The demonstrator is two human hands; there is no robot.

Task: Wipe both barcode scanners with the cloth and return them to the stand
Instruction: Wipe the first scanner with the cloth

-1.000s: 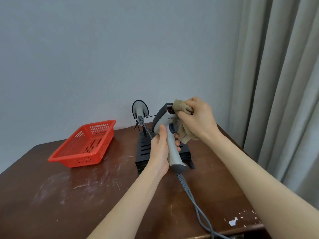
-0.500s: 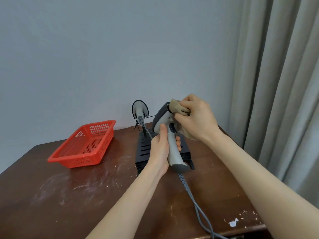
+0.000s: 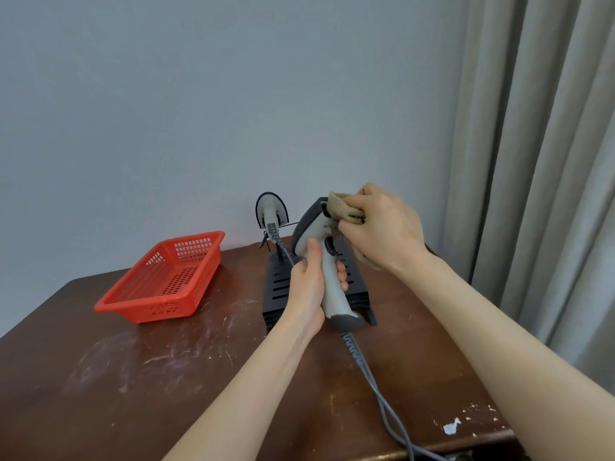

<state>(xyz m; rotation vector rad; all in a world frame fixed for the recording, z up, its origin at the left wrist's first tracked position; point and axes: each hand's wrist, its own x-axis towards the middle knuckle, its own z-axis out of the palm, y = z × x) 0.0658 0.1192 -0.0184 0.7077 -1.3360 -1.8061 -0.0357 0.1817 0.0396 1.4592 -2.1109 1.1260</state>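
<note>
My left hand [image 3: 307, 287] grips the grey handle of a barcode scanner [image 3: 327, 277], holding it upright above the black slotted stand [image 3: 279, 287]. My right hand [image 3: 382, 227] holds a bunched tan cloth [image 3: 342, 207] pressed against the scanner's dark head. Part of the cloth hangs hidden below my right palm. A second scanner [image 3: 271, 211] sits in the stand at the back, its head up near the wall. The held scanner's grey cable [image 3: 369, 377] runs down toward the table's front edge.
A red perforated basket [image 3: 166, 277] stands on the brown wooden table [image 3: 133, 377] to the left of the stand. Grey curtains [image 3: 539, 161] hang at the right, close to the table's edge. A grey wall is right behind the stand.
My right hand with the cloth has slid slightly left and up over the scanner's head. My left hand keeps the same grip on the handle.
</note>
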